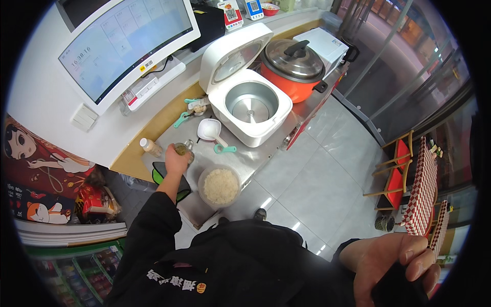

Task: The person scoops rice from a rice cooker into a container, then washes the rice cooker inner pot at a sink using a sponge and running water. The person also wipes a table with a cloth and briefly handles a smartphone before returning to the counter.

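My left hand [177, 159] grips a small glass jar [184, 150] with greenish-brown contents, at the left of the steel counter [249, 159]. Beside it stands a capped shaker bottle [150, 147]. A plastic tub of cooked rice [221, 186] sits at the counter's near end. My right hand [399, 264], low at the right and away from the counter, holds a dark object [399, 286] that I cannot identify. The white rice cooker [251, 111] stands with its lid up, its metal interior bare. A white scoop [210, 129] and turquoise-handled measuring spoons [224, 149] lie before it.
An orange pot [293, 73] with a metal lid stands behind the rice cooker, near a white box [324, 48]. A screen [126, 46] overhangs the counter's left side. Dark cloth [183, 188] lies under my left wrist. Wooden chairs [399, 172] and a checkered table [421, 188] stand at right.
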Action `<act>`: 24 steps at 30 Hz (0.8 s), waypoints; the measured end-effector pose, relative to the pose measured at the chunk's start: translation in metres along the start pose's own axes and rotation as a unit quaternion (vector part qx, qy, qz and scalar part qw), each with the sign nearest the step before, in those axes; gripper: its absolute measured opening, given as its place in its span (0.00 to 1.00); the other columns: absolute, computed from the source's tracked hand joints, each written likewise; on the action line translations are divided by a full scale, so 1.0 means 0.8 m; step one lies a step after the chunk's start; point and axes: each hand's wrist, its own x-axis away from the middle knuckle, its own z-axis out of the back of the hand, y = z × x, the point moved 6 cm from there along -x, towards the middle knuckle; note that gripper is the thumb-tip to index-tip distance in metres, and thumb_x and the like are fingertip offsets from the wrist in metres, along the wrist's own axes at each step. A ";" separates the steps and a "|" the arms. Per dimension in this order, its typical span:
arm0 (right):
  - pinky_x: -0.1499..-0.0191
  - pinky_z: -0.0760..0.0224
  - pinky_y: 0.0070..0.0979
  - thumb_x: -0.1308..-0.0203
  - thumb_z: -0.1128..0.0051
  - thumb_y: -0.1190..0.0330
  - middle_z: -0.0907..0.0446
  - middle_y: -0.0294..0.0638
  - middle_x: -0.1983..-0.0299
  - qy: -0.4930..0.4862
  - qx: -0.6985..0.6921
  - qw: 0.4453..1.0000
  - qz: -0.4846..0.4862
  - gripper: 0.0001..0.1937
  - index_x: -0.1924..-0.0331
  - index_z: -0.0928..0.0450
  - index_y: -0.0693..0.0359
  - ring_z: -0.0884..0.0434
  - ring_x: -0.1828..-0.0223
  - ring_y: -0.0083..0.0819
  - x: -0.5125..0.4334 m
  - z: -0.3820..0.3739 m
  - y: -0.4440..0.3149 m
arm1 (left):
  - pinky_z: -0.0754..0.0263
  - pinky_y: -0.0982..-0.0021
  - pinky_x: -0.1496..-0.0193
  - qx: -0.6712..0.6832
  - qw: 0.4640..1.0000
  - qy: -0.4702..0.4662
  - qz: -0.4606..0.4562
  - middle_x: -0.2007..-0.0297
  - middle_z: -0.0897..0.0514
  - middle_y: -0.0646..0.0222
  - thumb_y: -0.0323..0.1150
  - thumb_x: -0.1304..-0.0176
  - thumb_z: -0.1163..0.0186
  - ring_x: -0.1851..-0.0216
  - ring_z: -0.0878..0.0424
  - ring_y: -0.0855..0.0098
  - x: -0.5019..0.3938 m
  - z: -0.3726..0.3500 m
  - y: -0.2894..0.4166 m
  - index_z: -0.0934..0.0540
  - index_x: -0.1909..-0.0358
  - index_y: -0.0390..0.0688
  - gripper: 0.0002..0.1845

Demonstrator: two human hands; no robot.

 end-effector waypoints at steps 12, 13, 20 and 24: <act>0.59 0.30 0.35 0.30 0.57 0.39 0.38 0.41 0.29 -0.017 0.044 0.999 -0.003 0.30 0.30 0.31 0.40 0.26 0.50 0.42 -0.007 -0.012 -0.022 | 0.25 0.57 0.40 -0.012 0.999 0.036 0.026 0.47 0.19 0.41 0.42 0.53 0.25 0.43 0.20 0.47 -0.064 -0.005 -0.040 0.29 0.38 0.28 0.43; 0.59 0.30 0.35 0.30 0.57 0.39 0.38 0.41 0.29 -0.016 0.042 0.999 0.004 0.30 0.30 0.31 0.40 0.26 0.50 0.42 -0.009 -0.010 -0.022 | 0.25 0.57 0.40 -0.012 0.998 0.052 0.013 0.47 0.19 0.41 0.42 0.53 0.24 0.44 0.20 0.47 -0.065 -0.006 -0.043 0.30 0.38 0.28 0.43; 0.61 0.30 0.34 0.30 0.57 0.39 0.38 0.42 0.30 -0.024 0.005 1.000 0.004 0.29 0.31 0.31 0.39 0.26 0.51 0.42 -0.012 0.005 -0.012 | 0.24 0.59 0.43 0.106 0.984 0.132 -0.050 0.52 0.17 0.45 0.45 0.51 0.24 0.48 0.18 0.50 -0.002 0.001 -0.065 0.29 0.42 0.28 0.41; 0.62 0.31 0.34 0.30 0.57 0.38 0.38 0.42 0.30 0.023 -0.019 1.000 0.010 0.30 0.31 0.30 0.41 0.26 0.52 0.41 -0.001 0.026 -0.001 | 0.19 0.66 0.69 0.284 0.935 -0.144 0.158 0.69 0.18 0.64 0.45 0.37 0.31 0.73 0.19 0.70 0.116 -0.046 -0.100 0.24 0.55 0.34 0.24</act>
